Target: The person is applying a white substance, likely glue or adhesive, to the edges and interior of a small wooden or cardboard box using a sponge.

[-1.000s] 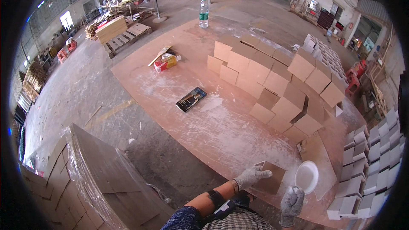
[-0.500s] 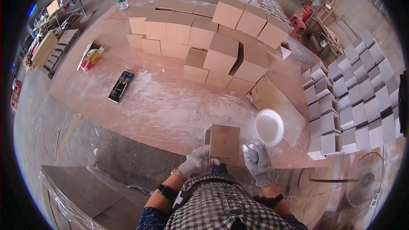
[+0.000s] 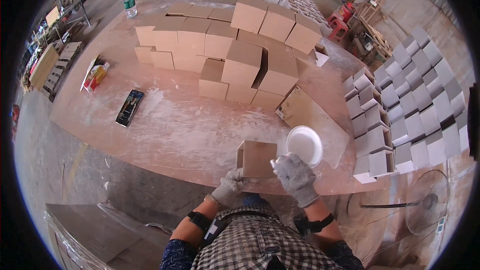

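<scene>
A brown, open-ended cardboard box [image 3: 260, 160] rests at the table's near edge. My left hand [image 3: 231, 185], in a grey knit glove, grips the box's lower left edge; part of its fingers is hidden. Just right of the box is my right hand [image 3: 297, 177], gloved too, with its fingers drawn together in a pinch. Something white shows at those fingertips, too small to tell whether it is a held thing or a coated glove tip. A white round tub [image 3: 311, 146] with pale contents stands just beyond my right hand.
Stacked brown boxes [image 3: 192, 37] fill the table's far middle. A brown board [image 3: 320, 125] lies partly under the tub. Leftward are a phone [image 3: 129, 108], a red-yellow packet [image 3: 95, 77] and a water bottle [image 3: 129, 1]. Grey-white boxes [image 3: 410, 95] and a fan [image 3: 428, 201] stand right.
My right hand has moved left and up, close to the box's right side. My left hand stays at the box's lower left. The whole view has shifted slightly.
</scene>
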The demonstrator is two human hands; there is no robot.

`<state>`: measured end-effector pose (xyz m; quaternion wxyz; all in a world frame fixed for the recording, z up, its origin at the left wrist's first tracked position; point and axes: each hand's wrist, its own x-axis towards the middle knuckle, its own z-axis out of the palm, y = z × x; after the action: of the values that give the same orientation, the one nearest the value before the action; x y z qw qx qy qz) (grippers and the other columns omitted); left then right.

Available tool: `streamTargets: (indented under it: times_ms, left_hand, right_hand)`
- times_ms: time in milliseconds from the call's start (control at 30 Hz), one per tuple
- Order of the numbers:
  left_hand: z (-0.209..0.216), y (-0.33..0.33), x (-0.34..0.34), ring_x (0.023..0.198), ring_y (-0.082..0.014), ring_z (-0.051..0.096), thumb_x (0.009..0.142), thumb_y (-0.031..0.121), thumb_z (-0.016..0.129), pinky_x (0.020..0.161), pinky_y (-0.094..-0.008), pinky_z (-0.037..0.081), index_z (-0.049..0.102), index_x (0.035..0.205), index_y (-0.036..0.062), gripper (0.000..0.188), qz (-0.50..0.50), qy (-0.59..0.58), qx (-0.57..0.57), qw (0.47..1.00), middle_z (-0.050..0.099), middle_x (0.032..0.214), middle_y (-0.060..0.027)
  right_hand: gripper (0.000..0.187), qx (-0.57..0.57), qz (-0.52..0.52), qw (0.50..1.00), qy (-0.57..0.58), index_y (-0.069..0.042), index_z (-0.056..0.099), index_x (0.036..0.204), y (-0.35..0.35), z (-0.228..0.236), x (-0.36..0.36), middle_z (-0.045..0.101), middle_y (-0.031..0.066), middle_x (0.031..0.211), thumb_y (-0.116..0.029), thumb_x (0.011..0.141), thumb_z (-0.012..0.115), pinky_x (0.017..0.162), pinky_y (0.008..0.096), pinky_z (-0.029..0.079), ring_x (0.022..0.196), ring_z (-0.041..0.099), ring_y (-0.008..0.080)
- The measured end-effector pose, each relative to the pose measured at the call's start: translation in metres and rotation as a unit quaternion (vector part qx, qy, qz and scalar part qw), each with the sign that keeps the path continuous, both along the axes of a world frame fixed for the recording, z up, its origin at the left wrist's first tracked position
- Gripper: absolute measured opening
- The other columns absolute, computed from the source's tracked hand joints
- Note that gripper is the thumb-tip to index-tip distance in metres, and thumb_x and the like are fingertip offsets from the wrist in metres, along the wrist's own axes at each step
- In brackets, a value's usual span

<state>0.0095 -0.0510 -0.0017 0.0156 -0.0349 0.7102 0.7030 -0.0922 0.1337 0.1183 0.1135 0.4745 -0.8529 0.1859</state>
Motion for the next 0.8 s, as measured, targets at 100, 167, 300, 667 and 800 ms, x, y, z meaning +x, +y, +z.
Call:
streamTargets:
  times_ms: [100,167,300,667,800]
  left_hand:
    - [-0.011,0.002,0.006,0.09,-0.0076,0.058,0.08,0.004,0.073,0.076,-0.0272,0.051,0.067,0.105,0.0058,0.025,0.029,-0.006,0.072,0.997,0.066,0.097,0.0018]
    - [-0.016,0.004,0.008,0.091,-0.0079,0.058,0.08,0.003,0.072,0.076,-0.0269,0.051,0.067,0.105,0.0061,0.026,0.03,0.001,0.059,0.998,0.065,0.097,0.0013]
    - [-0.005,0.007,0.002,0.095,-0.0088,0.058,0.08,0.0,0.071,0.079,-0.0267,0.05,0.067,0.105,0.0071,0.027,0.024,0.027,0.142,0.989,0.064,0.1,0.0006]
    - [-0.026,0.009,0.009,0.094,-0.012,0.059,0.081,0.001,0.069,0.084,-0.0284,0.049,0.068,0.105,0.0066,0.025,0.04,0.021,0.1,0.994,0.066,0.103,-0.0014]
    - [-0.035,0.016,0.002,0.095,-0.0121,0.058,0.08,0.002,0.07,0.084,-0.0289,0.049,0.067,0.107,0.0063,0.028,0.042,0.02,0.273,0.961,0.065,0.103,-0.0008]
  right_hand:
    - [0.017,0.162,0.029,0.985,0.052,-0.013,0.062,0.095,-0.016,-0.004,0.018,0.055,0.0079,0.086,-0.022,0.082,0.058,0.068,0.0413,0.051,0.078,0.058,0.0271]
    - [0.014,0.202,-0.029,0.978,0.037,-0.011,0.06,0.091,-0.027,-0.008,0.019,0.053,0.0097,0.085,-0.021,0.081,0.058,0.063,0.0427,0.049,0.076,0.057,0.0281]
    - [0.013,0.21,-0.107,0.969,0.071,-0.01,0.056,0.087,-0.043,-0.03,-0.051,0.051,0.0136,0.086,-0.022,0.081,0.056,0.053,0.0457,0.047,0.066,0.058,0.0297]
    - [0.014,0.233,-0.044,0.972,-0.002,-0.011,0.055,0.094,-0.02,-0.021,0.004,0.053,0.0135,0.095,-0.023,0.086,0.052,0.059,0.0439,0.051,0.07,0.06,0.0306]
    - [0.013,0.172,-0.093,0.98,0.036,-0.013,0.054,0.093,-0.039,-0.038,-0.056,0.052,0.0131,0.098,-0.025,0.087,0.052,0.059,0.0457,0.05,0.07,0.059,0.0313]
